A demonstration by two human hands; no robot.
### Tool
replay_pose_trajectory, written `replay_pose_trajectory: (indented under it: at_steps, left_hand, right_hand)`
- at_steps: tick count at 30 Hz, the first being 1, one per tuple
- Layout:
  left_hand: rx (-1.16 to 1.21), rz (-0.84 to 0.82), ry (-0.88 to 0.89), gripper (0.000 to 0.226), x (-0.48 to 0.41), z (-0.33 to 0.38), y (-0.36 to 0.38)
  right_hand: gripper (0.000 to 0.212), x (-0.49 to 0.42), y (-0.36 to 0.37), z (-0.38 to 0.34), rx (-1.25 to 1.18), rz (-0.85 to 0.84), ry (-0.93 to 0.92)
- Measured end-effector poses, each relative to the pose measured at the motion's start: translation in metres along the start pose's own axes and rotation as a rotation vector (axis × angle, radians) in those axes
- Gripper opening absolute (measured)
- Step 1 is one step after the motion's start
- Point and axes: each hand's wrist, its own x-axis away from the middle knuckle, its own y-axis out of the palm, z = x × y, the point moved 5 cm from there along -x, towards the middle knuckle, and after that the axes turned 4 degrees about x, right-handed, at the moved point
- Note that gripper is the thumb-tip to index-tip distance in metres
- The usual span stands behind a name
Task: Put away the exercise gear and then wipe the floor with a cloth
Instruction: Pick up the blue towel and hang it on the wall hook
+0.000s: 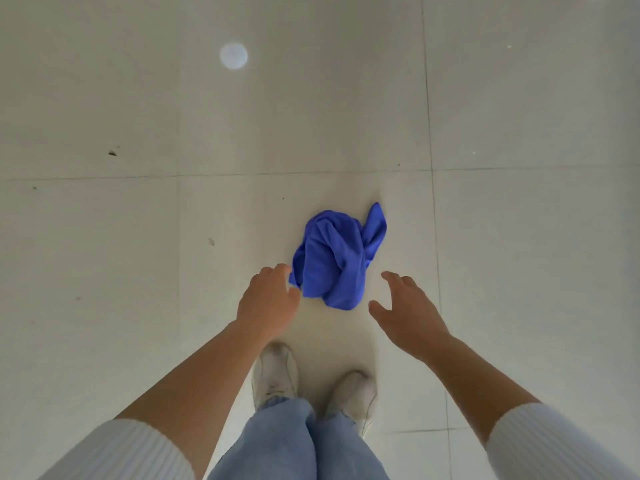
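Down at the far left, a white ribbed sleeve (117, 452) is pushed up the person's left forearm, over a glossy pale tiled floor (104, 237) that carries a few small dark specks (112, 153). The bare forearm reaches forward to the left hand (268, 299), seen from the back, palm down. Its fingers (273, 271) are loosely curved and close together, curled round nothing, and their tips come right up to the lower left edge of the cloth; whether they touch it cannot be told. Farther ahead, a round pale spot of reflected light (233, 56) sits on the tile.

Below the left hand is a white sneaker (277, 372), with light blue denim trouser legs (294, 445) falling over it. The crumpled bright blue cloth (336, 261) is in the middle, ahead of the shoes and between the two hands, bunched into folds with one corner sticking out at its upper right. Whether it lies on the tile or is just above it cannot be told. A second white sneaker (353, 393) stands a little behind the first.

The right hand (408, 313) is just beside the cloth and apart from it, fingers (398, 280) spread and slightly bent, thumb (377, 308) held wide, grasping nothing. A thin grout line (431, 168) runs away past it, and another white ribbed sleeve (547, 441) covers the right upper forearm.
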Motion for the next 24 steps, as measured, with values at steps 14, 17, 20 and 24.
replay_pose_trajectory:
  at_steps: [14,17,20,24]
  left_hand:
    - [0.254,-0.036,0.046,0.013,-0.123,-0.027,0.08]
    - [0.285,-0.04,0.055,0.016,-0.091,0.0,0.052]
    - [0.288,-0.056,0.092,0.017,-0.04,0.035,0.009]
    - [0.325,-0.029,0.141,0.013,0.048,0.094,-0.069]
  right_hand:
    - [0.015,-0.132,0.091,0.021,-0.526,0.061,0.104]
    - [0.01,-0.094,0.057,0.018,-0.56,0.073,0.098]
    - [0.007,-0.036,0.007,0.007,-0.572,0.109,0.096]
    - [0.004,0.062,-0.077,-0.013,-0.627,0.14,0.086]
